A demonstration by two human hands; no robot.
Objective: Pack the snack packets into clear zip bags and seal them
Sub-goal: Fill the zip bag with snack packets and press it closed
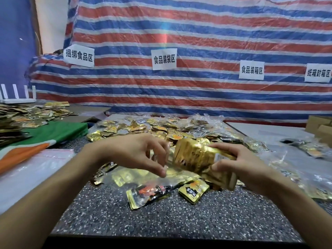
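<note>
My right hand (239, 164) grips a thick stack of gold snack packets (195, 157) above the speckled table (161, 218). My left hand (143, 155) hovers just left of the stack, fingers curled downward with thumb and fingertips close together; whether it pinches anything is unclear. Beneath both hands lies a clear zip bag (140, 175) with gold packets inside. Two loose packets, a black-and-gold one (147, 194) and a gold one (194, 192), lie in front of it.
A heap of loose gold packets (161, 128) covers the table's far side, with filled clear bags (296, 169) to the right. Empty zip bags (36, 168) lie left, near a green-and-orange cloth (45, 137). Cardboard boxes (321, 126) stand far right. A striped tarp (197, 42) backs everything.
</note>
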